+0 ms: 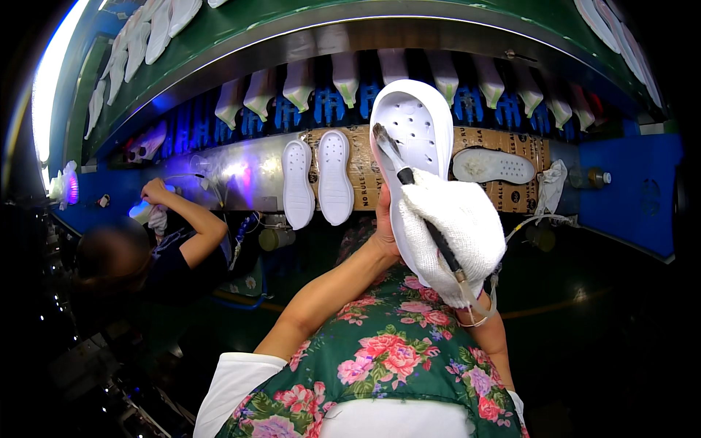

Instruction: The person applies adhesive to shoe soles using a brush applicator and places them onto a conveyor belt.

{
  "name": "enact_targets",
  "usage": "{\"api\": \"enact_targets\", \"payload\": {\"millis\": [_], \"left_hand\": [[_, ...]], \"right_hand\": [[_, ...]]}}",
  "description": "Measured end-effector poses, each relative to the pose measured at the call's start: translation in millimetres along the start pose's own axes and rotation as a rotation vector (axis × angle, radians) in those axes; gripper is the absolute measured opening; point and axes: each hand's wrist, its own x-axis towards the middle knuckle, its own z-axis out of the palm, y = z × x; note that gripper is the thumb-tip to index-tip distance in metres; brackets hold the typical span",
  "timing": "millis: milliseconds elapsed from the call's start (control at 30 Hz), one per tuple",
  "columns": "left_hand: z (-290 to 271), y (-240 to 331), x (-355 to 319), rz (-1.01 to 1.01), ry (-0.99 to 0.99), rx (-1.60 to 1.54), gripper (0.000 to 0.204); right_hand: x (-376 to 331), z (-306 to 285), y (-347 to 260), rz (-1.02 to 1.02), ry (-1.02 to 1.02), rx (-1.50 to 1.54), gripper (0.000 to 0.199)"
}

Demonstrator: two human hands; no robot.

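Observation:
A white shoe sole (423, 139) with small holes in its bed is held up before me, toe end away. My left hand (384, 223), bare, is closed round its left edge. In a white knit glove, my right hand (456, 230) grips a brush (392, 152) with a black handle, fed by a clear tube at its rear end. The bristles touch or hover just over the sole's inner left side; I cannot tell which. Two white soles (335, 179) lie side by side on the bench to the left. Another sole (493, 166), greyish in the middle, lies sideways to the right.
Cardboard (371, 197) covers part of the metal bench (266, 164). White shoe parts hang in a row behind it, under a green shelf (292, 36). At right are a white cloth (553, 182), a jar (590, 177) and a blue panel (635, 190). A co-worker (186, 241) works at left.

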Motion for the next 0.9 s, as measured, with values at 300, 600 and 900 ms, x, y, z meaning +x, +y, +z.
{"api": "enact_targets", "payload": {"millis": [300,600,900], "left_hand": [[3,0,0,-0.076,-0.323,-0.579,0.101],[-7,1,6,-0.094,-0.223,-0.375,0.097],[-2,3,22,-0.077,-0.391,-0.457,0.112]], "right_hand": [[-4,-8,4,0.106,0.053,0.002,0.025],[-11,-7,5,0.217,0.069,0.131,0.023],[-11,-6,5,0.211,-0.003,0.16,0.024]]}}
